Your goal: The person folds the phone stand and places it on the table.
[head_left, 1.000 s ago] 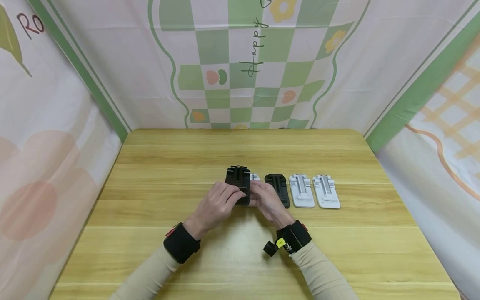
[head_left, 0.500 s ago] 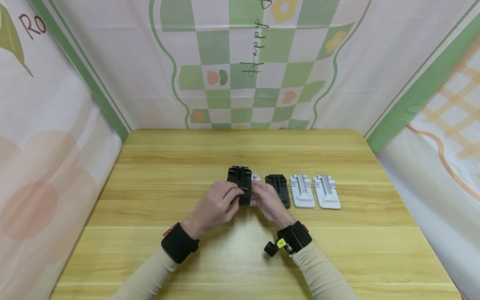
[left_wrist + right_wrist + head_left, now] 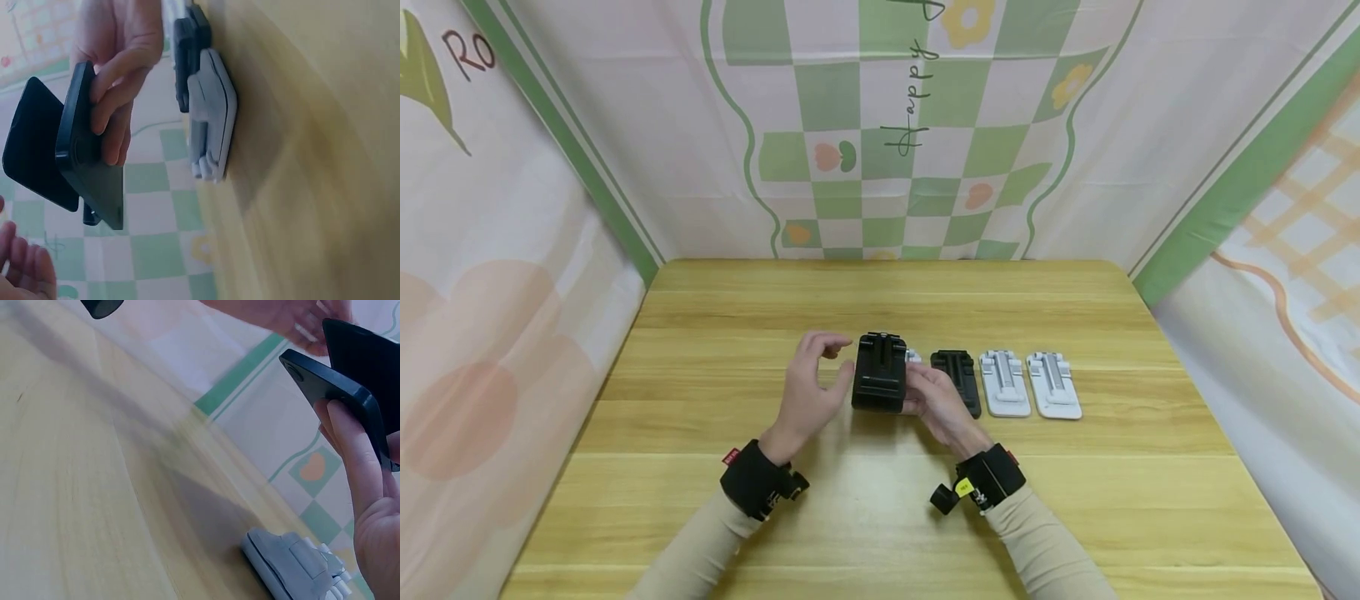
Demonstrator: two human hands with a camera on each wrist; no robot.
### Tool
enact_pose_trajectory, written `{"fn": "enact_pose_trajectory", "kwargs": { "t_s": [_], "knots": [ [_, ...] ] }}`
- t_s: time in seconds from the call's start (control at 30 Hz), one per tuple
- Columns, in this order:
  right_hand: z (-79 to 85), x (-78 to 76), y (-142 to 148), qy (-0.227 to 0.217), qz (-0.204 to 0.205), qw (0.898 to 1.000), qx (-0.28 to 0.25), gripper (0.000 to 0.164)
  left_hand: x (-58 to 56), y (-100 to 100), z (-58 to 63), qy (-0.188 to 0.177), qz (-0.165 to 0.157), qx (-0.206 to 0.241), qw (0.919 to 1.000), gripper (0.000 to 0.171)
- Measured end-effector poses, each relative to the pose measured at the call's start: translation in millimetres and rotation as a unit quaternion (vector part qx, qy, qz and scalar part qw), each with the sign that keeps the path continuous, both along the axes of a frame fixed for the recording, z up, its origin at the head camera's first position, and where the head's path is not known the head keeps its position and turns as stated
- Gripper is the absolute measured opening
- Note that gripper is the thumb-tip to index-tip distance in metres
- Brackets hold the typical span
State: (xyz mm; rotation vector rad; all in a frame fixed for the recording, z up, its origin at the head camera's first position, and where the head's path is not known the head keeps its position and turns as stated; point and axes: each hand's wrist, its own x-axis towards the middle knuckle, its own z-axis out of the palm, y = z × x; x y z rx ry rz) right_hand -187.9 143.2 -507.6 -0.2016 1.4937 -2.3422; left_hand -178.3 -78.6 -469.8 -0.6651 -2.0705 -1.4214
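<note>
My right hand grips a black folding phone stand by its right side, held above the table. In the left wrist view the two plates of this phone stand are spread apart at an angle, with the right-hand fingers against the base plate. Just left of the stand, my left hand is off it, fingers loosely bent and thumb apart, holding nothing. Partly hidden behind the held stand lies a white phone stand.
To the right, a folded black phone stand and two folded white ones, the nearer white stand and the outer white stand, lie in a row on the wooden table. A patterned curtain hangs behind the table.
My left hand has let go of the black phone stand and moved left, its fingers opening. The stand's front plate now appears tilted out. My right hand has stayed nearly in place.
</note>
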Motion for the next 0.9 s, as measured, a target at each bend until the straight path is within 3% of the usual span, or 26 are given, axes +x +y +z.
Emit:
{"fn": "enact_pose_trajectory", "kwargs": {
  "t_s": [0.13,0.23,0.37,0.53,0.7,0.83,0.9],
  "knots": [
    [-0.4,0.4,-0.6,-0.001,0.001,1.000,0.002,0.024,-1.6,0.0,-2.5,-0.097,-0.003,0.063,0.9933,0.023],
    [-0.6,0.5,-1.3,-0.003,0.000,1.000,0.005,0.024,-1.1,-0.1,-3.2,-0.183,-0.006,0.097,0.9782,0.024],
    [-0.8,0.4,-2.5,-0.008,-0.003,1.000,0.006,0.024,-0.2,0.8,-3.6,-0.302,-0.009,0.105,0.9474,0.034],
    [-0.9,0.4,-2.6,-0.009,-0.004,1.000,0.008,0.024,-0.6,3.3,-2.0,-0.420,-0.038,0.119,0.8989,0.048],
    [-1.0,0.6,-1.7,-0.006,-0.003,1.000,0.012,0.023,-2.8,3.0,-3.0,-0.487,-0.075,0.156,0.8558,0.055],
    [-0.6,0.5,-0.6,-0.004,0.002,1.000,0.015,0.025,-4.0,1.4,-3.8,-0.509,-0.096,0.173,0.8378,0.055],
    [-0.3,0.3,0.3,-0.002,0.007,1.000,0.012,0.025,-4.3,0.8,-3.8,-0.512,-0.104,0.177,0.8338,0.056]
  ]
}}
